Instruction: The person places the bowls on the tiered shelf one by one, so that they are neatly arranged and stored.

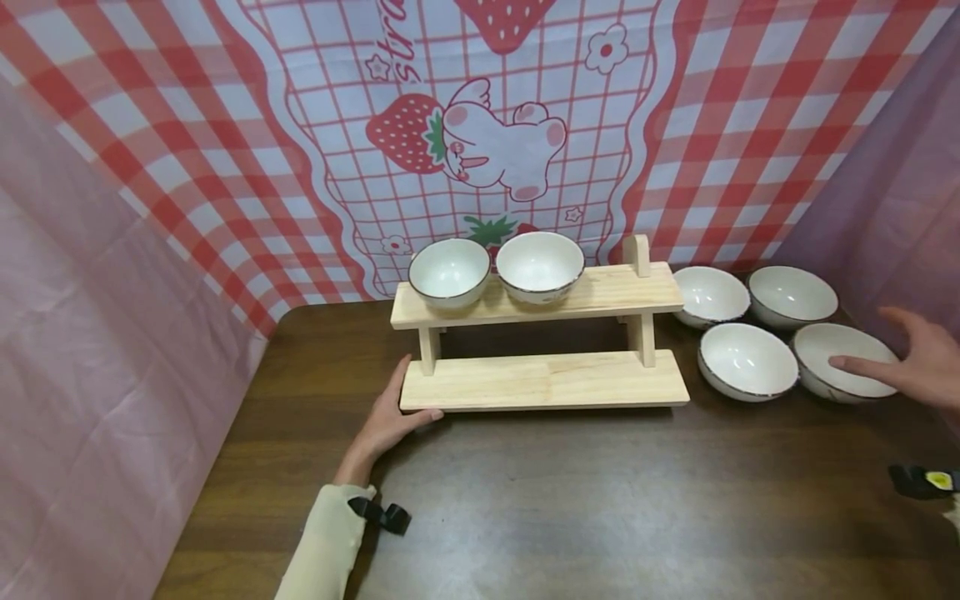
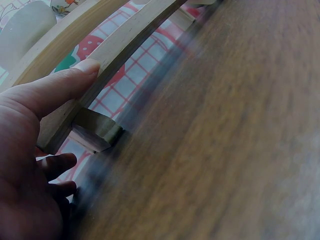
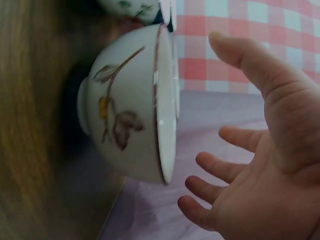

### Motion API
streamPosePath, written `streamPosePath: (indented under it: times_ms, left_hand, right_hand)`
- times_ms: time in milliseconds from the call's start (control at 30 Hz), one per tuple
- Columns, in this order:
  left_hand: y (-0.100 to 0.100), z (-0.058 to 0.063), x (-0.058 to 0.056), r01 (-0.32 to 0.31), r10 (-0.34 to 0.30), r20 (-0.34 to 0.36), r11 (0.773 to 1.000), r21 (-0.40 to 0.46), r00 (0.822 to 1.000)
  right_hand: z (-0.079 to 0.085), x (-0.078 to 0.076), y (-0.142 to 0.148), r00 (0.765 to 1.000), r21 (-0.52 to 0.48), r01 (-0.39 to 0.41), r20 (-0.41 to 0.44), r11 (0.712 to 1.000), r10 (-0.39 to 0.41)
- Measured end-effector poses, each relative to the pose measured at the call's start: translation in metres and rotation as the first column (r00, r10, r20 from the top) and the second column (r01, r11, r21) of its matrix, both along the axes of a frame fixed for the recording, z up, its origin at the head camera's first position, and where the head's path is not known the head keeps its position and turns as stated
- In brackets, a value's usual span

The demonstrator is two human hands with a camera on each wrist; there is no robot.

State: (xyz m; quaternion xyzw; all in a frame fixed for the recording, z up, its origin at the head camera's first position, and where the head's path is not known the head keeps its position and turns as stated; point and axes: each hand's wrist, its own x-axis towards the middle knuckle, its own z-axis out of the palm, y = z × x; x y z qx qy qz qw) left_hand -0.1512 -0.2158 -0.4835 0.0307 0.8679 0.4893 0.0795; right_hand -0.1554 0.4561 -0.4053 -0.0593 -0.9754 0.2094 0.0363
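Observation:
My left hand grips the left end of the lower board of a two-tier wooden shelf. Its thumb lies along the front edge while the other fingers reach round the end, as the left wrist view also shows. At the far right, my right hand hovers spread over the front right bowl, its thumb overlapping the bowl's inside in the head view. In the right wrist view, that white bowl has a dark rim and a painted branch; the fingers are apart from it.
Two white bowls, the left one and the right one, stand on the upper board. Beside the shelf's right end are three more: front, back left and back right. A checked cloth hangs behind the brown table.

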Motion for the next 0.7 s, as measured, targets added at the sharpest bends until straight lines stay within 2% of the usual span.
streamPosePath:
  times_ms: [233, 433, 700]
  left_hand:
    - [-0.001, 0.000, 0.000, 0.001, -0.001, 0.004, 1.000, -0.003, 1.000]
    - [0.000, 0.000, 0.000, 0.000, 0.000, 0.001, 1.000, 0.000, 1.000]
    - [-0.001, -0.002, -0.002, 0.003, -0.004, -0.011, 1.000, -0.011, 1.000]
  right_hand:
    - [-0.016, -0.002, 0.010, 0.998, 0.010, -0.048, -0.043, 0.999, 0.048]
    - [-0.027, -0.004, 0.017, 0.997, 0.003, -0.072, -0.020, 0.997, 0.072]
    - [-0.033, -0.008, 0.019, 0.992, 0.036, -0.125, 0.004, 0.991, 0.125]
